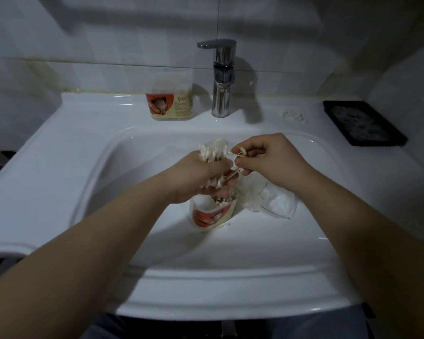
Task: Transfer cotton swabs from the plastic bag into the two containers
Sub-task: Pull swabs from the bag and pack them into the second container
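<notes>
Swabs fill the left grip, right grip pinches some, container below, faucet behind.

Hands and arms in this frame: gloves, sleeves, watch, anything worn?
Nothing worn that shows. The left hand and right hand are bare, with no gloves or rings visible. The left forearm and right forearm are bare to the frame edge: no sleeves, watch or wristband. The light is dim, so small marks could be missed.

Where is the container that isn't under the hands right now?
Head view: that container stands upright on the back ledge of the sink, left of centre and just left of the faucet.
</notes>
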Available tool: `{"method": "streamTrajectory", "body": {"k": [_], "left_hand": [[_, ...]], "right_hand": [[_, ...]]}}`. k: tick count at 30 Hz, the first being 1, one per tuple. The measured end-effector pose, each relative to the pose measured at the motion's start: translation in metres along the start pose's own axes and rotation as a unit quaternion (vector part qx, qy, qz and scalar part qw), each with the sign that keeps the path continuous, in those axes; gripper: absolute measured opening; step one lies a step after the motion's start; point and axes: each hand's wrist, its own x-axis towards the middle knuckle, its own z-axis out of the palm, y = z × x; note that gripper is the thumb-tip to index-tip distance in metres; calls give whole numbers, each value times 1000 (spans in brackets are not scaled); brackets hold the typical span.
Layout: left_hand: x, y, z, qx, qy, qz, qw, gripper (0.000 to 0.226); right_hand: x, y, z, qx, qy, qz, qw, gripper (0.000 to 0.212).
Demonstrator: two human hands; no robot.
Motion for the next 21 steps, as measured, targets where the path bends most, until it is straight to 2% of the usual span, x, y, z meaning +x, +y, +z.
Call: {"method": "streamTrajectory", "body": {"k": [2,5,9,11,16,21], "left_hand": [[-1,-1,4,33,-14,-11,999,6],[1,-1,4,37,29,-18,999,7],[6,-4,2,-25,98,-4,995,12],[6,-4,3,-72,97,4,993,15],[4,-3,8,-93,74,-5,993,16],[4,-7,6,-13,100,3,995,33]], "right_hand": [[1,1,5,21,7,-3,1000,21],[3,2,8,69,37,15,997,22],[3,1,10,96,35,49,994,31],[1,1,12,98,17,55,994,37],[-1,2,17,-3,-23,25,999,52],[-6,-2,18,-157,-72,-37,984,70]]}}
